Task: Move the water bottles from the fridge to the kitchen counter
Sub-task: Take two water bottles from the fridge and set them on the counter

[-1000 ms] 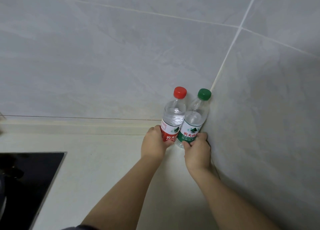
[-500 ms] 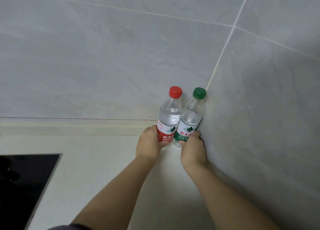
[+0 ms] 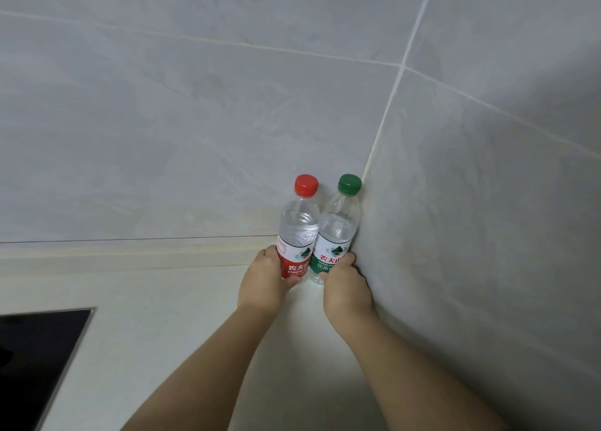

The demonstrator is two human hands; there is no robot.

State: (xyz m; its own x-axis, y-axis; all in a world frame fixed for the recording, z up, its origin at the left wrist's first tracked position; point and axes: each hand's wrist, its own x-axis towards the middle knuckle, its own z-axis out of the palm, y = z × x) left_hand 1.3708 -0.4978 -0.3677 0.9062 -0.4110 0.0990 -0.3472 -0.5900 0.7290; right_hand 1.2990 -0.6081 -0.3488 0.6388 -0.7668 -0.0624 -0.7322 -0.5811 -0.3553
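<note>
Head view, setting: a pale table (image 3: 162, 333) runs into a corner where a grey tiled back wall (image 3: 162, 122) meets a grey tiled side wall (image 3: 487, 235). A black cooktop (image 3: 35, 359) is set into the table at the lower left, well apart from the bottles.
Red bottle: the red-capped Nongfu water bottle (image 3: 297, 232) stands upright in the corner with its back to the back wall.
Green bottle: the green-capped Nongfu water bottle (image 3: 336, 232) stands upright on the red one's right, touching it at the labels and tucked against the side wall.
Bases: both seem to rest on the table, though the hands hide most of the bottoms.
Left hand: the left hand (image 3: 263, 282) grips the red bottle low on its label, fingers (image 3: 270, 255) curled round the left flank and thumb at the front.
Right hand: the right hand (image 3: 346, 287) grips the green bottle low on its label, fingers (image 3: 346, 260) wrapped between bottle and side wall.
Key relation: each bottle lies straight ahead of its own hand, long axis vertical, caps up. Each hand is nearer to its own bottle, and neither needs to cross over.
Step judged: placement looks nearly finished; what remains is to let go.
Next move calls for: uncurling both sets of fingers and drawing the hands back towards the body, level, so that neither bottle tips.
Risk: the right fingers, wedged by the wall, may drag the green bottle out.
</note>
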